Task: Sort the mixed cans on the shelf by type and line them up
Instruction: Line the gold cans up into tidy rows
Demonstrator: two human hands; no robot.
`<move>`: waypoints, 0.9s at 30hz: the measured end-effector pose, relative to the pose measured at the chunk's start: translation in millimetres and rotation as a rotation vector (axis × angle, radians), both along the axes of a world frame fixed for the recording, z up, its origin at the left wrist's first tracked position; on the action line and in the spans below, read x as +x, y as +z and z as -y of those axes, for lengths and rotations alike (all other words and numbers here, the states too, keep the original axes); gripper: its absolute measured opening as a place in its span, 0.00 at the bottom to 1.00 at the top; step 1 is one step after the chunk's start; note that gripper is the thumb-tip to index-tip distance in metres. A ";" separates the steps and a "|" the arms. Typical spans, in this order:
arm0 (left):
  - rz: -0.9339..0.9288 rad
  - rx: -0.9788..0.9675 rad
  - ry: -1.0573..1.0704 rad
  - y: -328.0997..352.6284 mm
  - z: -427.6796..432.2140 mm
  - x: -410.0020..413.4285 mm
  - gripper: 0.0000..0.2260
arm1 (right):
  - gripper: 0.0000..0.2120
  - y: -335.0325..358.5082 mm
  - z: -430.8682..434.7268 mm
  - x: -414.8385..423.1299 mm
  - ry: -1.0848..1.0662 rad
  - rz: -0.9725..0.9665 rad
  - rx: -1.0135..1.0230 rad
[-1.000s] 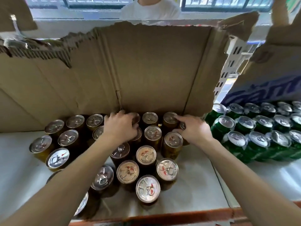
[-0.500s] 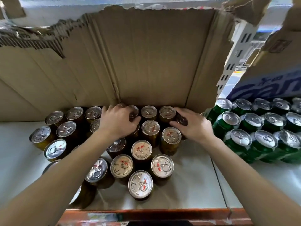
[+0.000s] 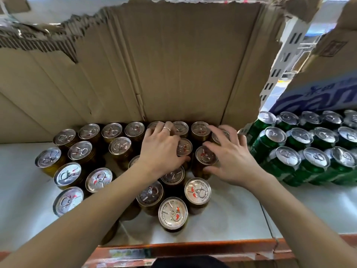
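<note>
Several gold cans (image 3: 172, 212) with silver pull-tab lids stand in loose rows on the white shelf (image 3: 231, 215), left and middle. Green cans (image 3: 287, 157) are packed together at the right. My left hand (image 3: 160, 149) lies over the back middle gold cans, its fingers bent down over a back-row can and its thumb hooked round the can (image 3: 185, 146) beside it. Spread across the rightmost gold cans is my right hand (image 3: 231, 161): its fingertips touch the lids and its thumb lies against the side of one can (image 3: 204, 157).
A torn brown cardboard sheet (image 3: 183, 64) stands upright behind the gold cans. A carton with blue print (image 3: 318, 93) sits behind the green cans. The shelf's orange front edge (image 3: 193, 246) runs along the bottom. Bare shelf shows at the far left and front right.
The view has tilted down and moved closer. My right hand has opened from a curled hold at the back right cans to spread fingers. My left hand stays on the back middle cans.
</note>
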State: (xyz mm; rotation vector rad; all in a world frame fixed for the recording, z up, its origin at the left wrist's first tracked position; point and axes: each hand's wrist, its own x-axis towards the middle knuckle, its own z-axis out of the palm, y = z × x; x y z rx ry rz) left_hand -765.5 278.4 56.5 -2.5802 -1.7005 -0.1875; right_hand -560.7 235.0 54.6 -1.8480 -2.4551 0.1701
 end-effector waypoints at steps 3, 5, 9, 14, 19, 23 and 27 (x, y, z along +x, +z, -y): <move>0.003 -0.044 0.003 -0.7 1.3 2.6 0.25 | 0.29 -1.2 -4.5 -4.1 0.011 0.044 0.006; 0.013 -0.061 -0.013 -1.8 1.8 4.4 0.23 | 0.28 -1.1 -9.5 -3.9 0.017 0.051 0.005; 0.058 -0.070 -0.016 -4.2 2.8 8.4 0.18 | 0.27 0.1 -18.2 -3.5 -0.024 0.011 0.025; 0.152 -0.042 -0.012 -7.5 12.1 3.3 0.17 | 0.33 -5.1 -6.0 -7.5 -0.110 -0.054 0.042; 0.277 0.002 0.148 1.7 13.6 -55.7 0.20 | 0.26 2.0 13.6 -22.6 -0.127 -0.240 0.063; 0.157 -0.228 0.069 7.0 13.6 -92.0 0.17 | 0.23 8.8 16.1 -45.9 0.023 -0.239 0.056; 0.037 -0.322 -0.045 7.2 21.2 -100.7 0.27 | 0.20 14.9 3.6 -72.6 0.059 -0.210 0.033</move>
